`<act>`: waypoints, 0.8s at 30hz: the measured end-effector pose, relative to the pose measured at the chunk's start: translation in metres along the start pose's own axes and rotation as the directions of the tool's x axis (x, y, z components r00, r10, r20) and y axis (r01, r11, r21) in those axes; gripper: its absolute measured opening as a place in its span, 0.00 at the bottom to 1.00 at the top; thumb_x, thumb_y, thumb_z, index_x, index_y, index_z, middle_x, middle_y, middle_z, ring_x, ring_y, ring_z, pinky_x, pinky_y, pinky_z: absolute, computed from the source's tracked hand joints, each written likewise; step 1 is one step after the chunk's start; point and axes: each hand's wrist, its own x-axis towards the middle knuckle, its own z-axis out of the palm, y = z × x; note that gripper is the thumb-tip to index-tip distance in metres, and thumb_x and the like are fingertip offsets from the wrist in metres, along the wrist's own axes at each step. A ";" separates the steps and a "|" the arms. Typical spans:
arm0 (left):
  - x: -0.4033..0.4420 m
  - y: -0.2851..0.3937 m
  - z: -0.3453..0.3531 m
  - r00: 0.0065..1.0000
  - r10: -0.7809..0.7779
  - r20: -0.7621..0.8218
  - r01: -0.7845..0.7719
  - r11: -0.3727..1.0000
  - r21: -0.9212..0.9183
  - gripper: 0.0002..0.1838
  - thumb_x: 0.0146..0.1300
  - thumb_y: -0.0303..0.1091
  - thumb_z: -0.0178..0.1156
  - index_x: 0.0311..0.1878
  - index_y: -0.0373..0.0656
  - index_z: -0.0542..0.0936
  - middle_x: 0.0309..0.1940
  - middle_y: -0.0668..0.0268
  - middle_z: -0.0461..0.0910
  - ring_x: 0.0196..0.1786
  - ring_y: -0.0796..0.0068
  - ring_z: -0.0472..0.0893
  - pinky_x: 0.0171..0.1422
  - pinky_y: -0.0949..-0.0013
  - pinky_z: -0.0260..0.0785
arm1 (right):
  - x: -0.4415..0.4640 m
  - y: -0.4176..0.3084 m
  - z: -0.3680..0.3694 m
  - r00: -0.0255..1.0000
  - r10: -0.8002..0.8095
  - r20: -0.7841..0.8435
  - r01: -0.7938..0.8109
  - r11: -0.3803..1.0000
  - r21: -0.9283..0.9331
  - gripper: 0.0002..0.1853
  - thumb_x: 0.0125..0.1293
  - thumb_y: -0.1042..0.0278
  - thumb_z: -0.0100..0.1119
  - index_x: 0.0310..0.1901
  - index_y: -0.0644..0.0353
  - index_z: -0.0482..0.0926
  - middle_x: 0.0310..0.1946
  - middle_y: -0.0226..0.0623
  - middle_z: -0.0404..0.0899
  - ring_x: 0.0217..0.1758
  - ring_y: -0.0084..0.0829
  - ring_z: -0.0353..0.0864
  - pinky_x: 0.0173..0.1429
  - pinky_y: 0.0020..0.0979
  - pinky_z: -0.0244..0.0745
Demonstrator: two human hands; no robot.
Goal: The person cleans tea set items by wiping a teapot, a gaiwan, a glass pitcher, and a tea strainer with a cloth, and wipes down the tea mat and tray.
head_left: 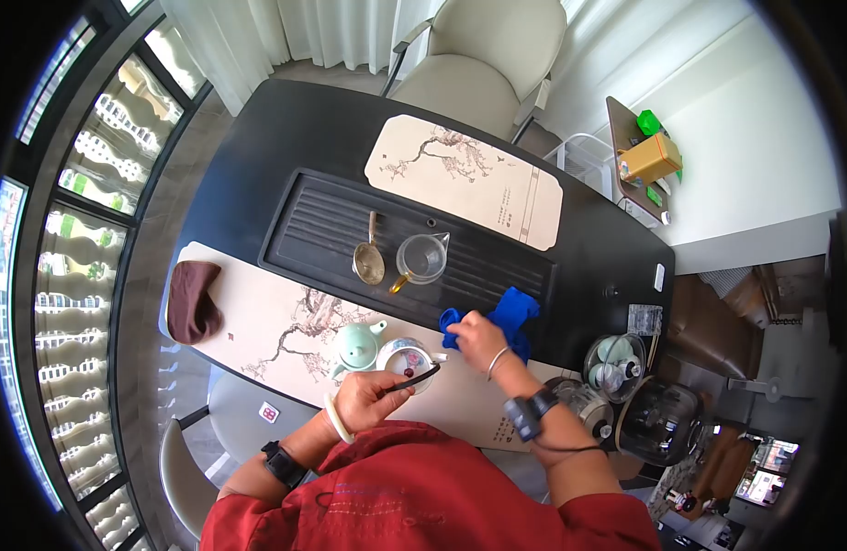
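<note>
A white teapot with a floral pattern (425, 378) stands uncovered on the pale runner, with a few dark red bits showing inside. My left hand (373, 397) is closed on a dark curved strip (418, 377) that passes over this pot and looks like its handle. My right hand (481, 342) pinches a blue cloth (512, 315), bunched at the tea tray's edge near the pot's spout. Just left of the white pot sits a pale green teapot (357, 345) with its lid on.
On the black tea tray (299, 216) are a glass pitcher (421, 257) and a strainer (369, 264). A brown cloth (193, 303) lies at the runner's left end. Glass kettles (614, 365) stand at the right. A second runner (465, 179) spans the far side.
</note>
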 end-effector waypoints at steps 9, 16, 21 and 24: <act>-0.001 0.003 0.004 0.999 -0.039 -0.004 0.038 0.997 -0.065 0.08 0.61 0.30 0.58 0.40 0.37 0.81 0.23 0.62 0.79 0.25 0.80 0.76 0.31 0.74 0.68 | 0.067 0.014 0.015 0.930 0.193 -0.313 -0.239 0.964 -0.115 0.11 0.55 0.74 0.55 0.39 0.50 0.80 0.34 0.42 0.71 0.35 0.45 0.76 0.37 0.40 0.74; -0.001 0.001 0.003 0.997 -0.070 0.025 0.072 0.994 -0.079 0.08 0.61 0.30 0.59 0.40 0.37 0.81 0.22 0.64 0.78 0.24 0.82 0.74 0.29 0.74 0.67 | -0.002 -0.007 0.008 0.989 0.131 0.069 -0.135 0.989 0.059 0.11 0.55 0.73 0.55 0.37 0.47 0.81 0.33 0.42 0.71 0.39 0.43 0.76 0.38 0.41 0.75; -0.004 -0.001 0.010 1.000 -0.024 0.014 0.025 0.996 -0.085 0.08 0.61 0.31 0.59 0.40 0.37 0.81 0.20 0.65 0.77 0.23 0.83 0.72 0.28 0.74 0.66 | 0.057 0.005 -0.007 0.992 0.101 -0.072 -0.110 0.985 -0.130 0.11 0.55 0.72 0.54 0.39 0.46 0.81 0.36 0.41 0.72 0.41 0.43 0.76 0.43 0.41 0.75; -0.008 -0.001 0.011 0.998 -0.069 0.014 0.070 0.995 -0.065 0.08 0.61 0.31 0.59 0.40 0.36 0.81 0.19 0.65 0.76 0.22 0.83 0.72 0.28 0.74 0.65 | 0.049 0.009 -0.011 0.987 0.153 0.053 -0.137 0.964 -0.227 0.11 0.56 0.71 0.54 0.40 0.46 0.80 0.39 0.41 0.72 0.42 0.44 0.76 0.44 0.42 0.75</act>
